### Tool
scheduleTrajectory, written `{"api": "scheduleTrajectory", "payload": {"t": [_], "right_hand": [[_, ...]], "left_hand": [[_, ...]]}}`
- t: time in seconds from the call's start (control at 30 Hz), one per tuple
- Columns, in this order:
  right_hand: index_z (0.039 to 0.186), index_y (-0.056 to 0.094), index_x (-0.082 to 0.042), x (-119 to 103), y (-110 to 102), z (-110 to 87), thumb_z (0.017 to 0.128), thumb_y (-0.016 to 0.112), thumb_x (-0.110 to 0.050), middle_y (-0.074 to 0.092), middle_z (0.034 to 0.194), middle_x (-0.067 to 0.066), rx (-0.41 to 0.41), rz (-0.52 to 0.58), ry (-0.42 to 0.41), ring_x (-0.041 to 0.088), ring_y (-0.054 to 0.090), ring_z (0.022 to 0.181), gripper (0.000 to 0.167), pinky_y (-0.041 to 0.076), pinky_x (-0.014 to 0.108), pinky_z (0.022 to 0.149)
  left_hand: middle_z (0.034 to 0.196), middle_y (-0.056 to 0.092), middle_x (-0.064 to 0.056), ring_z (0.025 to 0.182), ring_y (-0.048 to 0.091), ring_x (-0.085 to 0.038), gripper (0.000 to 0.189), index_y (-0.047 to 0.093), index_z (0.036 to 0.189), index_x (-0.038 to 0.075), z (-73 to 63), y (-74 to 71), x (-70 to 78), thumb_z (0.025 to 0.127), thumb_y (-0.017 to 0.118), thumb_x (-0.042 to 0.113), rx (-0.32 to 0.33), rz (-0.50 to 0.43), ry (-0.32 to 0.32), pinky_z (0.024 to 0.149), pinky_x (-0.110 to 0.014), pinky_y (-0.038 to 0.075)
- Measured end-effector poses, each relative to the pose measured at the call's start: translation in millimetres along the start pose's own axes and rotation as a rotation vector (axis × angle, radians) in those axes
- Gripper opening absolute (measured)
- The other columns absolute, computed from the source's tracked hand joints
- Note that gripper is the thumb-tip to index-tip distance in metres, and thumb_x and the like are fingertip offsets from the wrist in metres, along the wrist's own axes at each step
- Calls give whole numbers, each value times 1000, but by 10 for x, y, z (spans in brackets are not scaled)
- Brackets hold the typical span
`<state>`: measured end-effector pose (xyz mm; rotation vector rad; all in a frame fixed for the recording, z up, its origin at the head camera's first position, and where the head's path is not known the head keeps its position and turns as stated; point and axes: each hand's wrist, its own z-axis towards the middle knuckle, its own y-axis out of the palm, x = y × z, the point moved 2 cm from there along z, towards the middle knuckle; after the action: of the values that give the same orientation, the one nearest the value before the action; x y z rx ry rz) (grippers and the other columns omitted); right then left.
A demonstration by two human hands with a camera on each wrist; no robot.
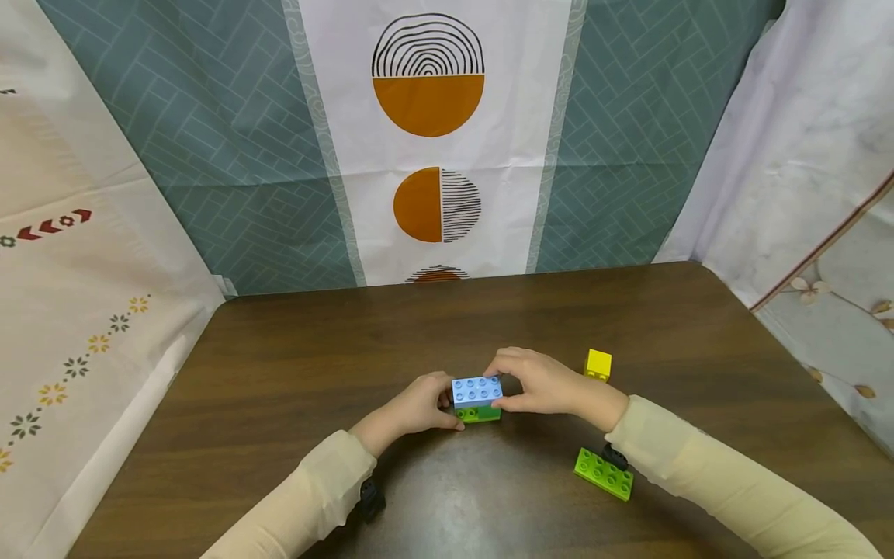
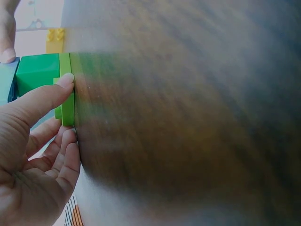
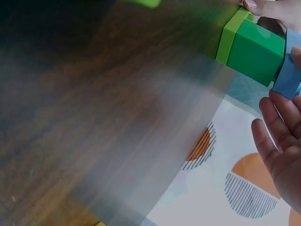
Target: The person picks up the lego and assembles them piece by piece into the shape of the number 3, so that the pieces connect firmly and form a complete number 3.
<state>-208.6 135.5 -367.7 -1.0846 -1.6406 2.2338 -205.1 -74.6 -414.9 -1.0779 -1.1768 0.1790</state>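
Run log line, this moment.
left hand: pinches lime base brick | right hand: holds blue brick over green block | seating: unclear | aside: yellow block, loose lime brick

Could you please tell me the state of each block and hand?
Blue brick: atop green block, seating unclear
Green block: on lime base
Lime base: flat, some studs bare
Loose lime brick: studs up, detached
Yellow block: standing apart
Left hand: holding lime base
Right hand: holding blue brick

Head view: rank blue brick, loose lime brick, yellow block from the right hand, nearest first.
1. Blue brick: pinched by the right hand, on its left.
2. Yellow block: to its right.
3. Loose lime brick: lower right.
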Motion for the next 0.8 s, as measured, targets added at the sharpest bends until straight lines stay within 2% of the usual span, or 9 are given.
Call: {"api": "scheduleTrajectory", "payload": {"t": [0.1, 0.33, 0.6, 0.8], "right_hand": [[106, 64, -10, -3, -9, 3, 82, 74, -25, 62, 100, -1, -2, 9, 4, 18, 59, 92, 30, 51, 36, 83], [103, 65, -10, -65, -41, 24, 81, 75, -26, 64, 98, 0, -12, -97, -18, 18, 58, 90, 28, 49, 34, 82], [101, 66, -12, -87, -47, 32, 79, 77, -27, 64, 99, -1, -15, -58, 83, 17, 57, 86, 29, 49, 31, 77], [102, 65, -14, -67, -29, 31, 79, 77, -26, 61, 92, -5, -40, 6, 145, 17, 54, 78, 28, 43, 24, 66]], "left_hand": [[82, 53, -3, 75, 49, -13, 35, 62, 95, 1, 8, -2, 12, 71, 84, 15, 1, -5, 4, 65, -23, 44], [81, 52, -2, 74, 48, -13, 36, 62, 94, 1, 18, 5, 20, 70, 84, 16, -4, -1, 7, 64, -22, 43], [81, 52, -3, 74, 48, -13, 34, 61, 93, 2, 32, -18, 12, 71, 83, 16, -5, 0, 4, 64, -23, 43], [82, 52, -2, 73, 48, -13, 36, 62, 95, 0, 26, 11, 4, 70, 84, 15, 4, -9, -13, 64, -23, 43]]}}
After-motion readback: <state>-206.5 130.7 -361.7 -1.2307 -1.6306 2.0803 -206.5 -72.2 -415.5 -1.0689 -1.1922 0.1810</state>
